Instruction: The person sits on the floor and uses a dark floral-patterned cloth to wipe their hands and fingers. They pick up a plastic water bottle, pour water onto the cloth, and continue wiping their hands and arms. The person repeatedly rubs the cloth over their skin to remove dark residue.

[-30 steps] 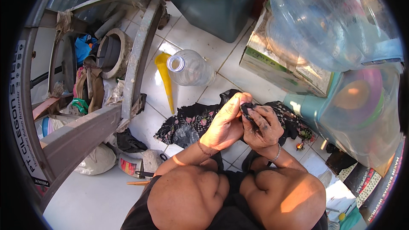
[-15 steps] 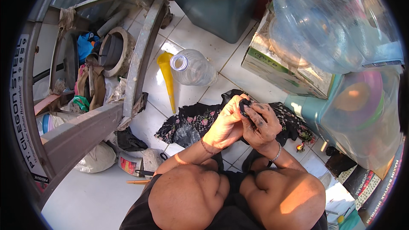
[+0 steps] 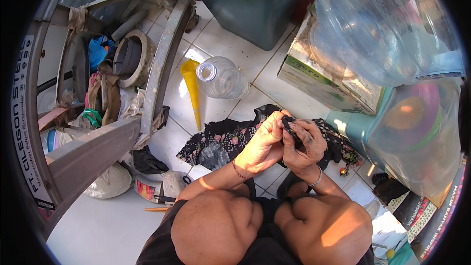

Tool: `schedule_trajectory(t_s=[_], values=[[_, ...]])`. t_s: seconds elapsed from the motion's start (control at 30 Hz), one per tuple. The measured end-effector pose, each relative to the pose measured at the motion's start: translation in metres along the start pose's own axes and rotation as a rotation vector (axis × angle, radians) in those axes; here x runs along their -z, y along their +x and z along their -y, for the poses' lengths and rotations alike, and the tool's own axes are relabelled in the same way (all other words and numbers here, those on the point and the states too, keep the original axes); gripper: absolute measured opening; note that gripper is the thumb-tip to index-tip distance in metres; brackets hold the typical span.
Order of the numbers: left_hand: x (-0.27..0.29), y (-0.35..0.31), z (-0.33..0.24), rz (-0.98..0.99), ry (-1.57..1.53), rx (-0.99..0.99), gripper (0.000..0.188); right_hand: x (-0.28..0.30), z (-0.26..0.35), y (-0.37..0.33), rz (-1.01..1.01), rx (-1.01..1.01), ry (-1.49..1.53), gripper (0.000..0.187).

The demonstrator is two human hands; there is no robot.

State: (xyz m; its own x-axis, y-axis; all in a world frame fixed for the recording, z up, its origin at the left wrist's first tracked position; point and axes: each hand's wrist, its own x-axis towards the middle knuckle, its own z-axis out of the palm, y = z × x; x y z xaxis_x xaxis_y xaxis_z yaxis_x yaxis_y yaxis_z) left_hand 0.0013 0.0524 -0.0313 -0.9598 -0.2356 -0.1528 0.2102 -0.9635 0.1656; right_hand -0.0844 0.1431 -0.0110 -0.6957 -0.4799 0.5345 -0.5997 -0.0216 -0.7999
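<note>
My left hand (image 3: pixel 267 142) and my right hand (image 3: pixel 305 148) meet above the floor in front of my knees. Both are closed, pinching a small soft black piece (image 3: pixel 287 122), which looks like cloth, between the fingertips. Dark smudges mark the fingers of my right hand. Beneath the hands a black flowered cloth (image 3: pixel 221 135) lies crumpled on the white tiles, with a bit of clear plastic (image 3: pixel 214 156) on its left part. Beyond it stands an uncapped clear plastic bottle (image 3: pixel 228 81), beside a long yellow cone (image 3: pixel 191 86) that lies on the floor.
A metal frame (image 3: pixel 169 64) stands at the left, with clutter and a ring-shaped object (image 3: pixel 147 56) behind it. A lined dark bin (image 3: pixel 255 19) is at the back. On the right are a cardboard box (image 3: pixel 324 86), large clear plastic containers (image 3: pixel 373 24) and a bagged tub (image 3: pixel 417 132).
Both hands have shifted slightly to the right, and the fingers have changed their grip on the black piece. The bottle, cone and flowered cloth stay put.
</note>
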Motion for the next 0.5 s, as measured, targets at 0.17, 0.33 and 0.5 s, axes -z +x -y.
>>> schedule_trajectory(t_s=[0.17,0.33,0.5], values=[[-0.002,-0.003,-0.006,-0.015,0.059,-0.015,0.029,0.001,-0.001,0.004,0.124,0.136,-0.012,0.030],[-0.015,0.002,-0.036,0.160,1.372,-0.521,0.018,0.022,0.002,0.007,0.022,0.057,0.055,0.026],[-0.035,-0.002,-0.043,0.296,1.664,-0.436,0.004,0.044,0.010,0.040,0.167,0.139,0.014,0.027]])
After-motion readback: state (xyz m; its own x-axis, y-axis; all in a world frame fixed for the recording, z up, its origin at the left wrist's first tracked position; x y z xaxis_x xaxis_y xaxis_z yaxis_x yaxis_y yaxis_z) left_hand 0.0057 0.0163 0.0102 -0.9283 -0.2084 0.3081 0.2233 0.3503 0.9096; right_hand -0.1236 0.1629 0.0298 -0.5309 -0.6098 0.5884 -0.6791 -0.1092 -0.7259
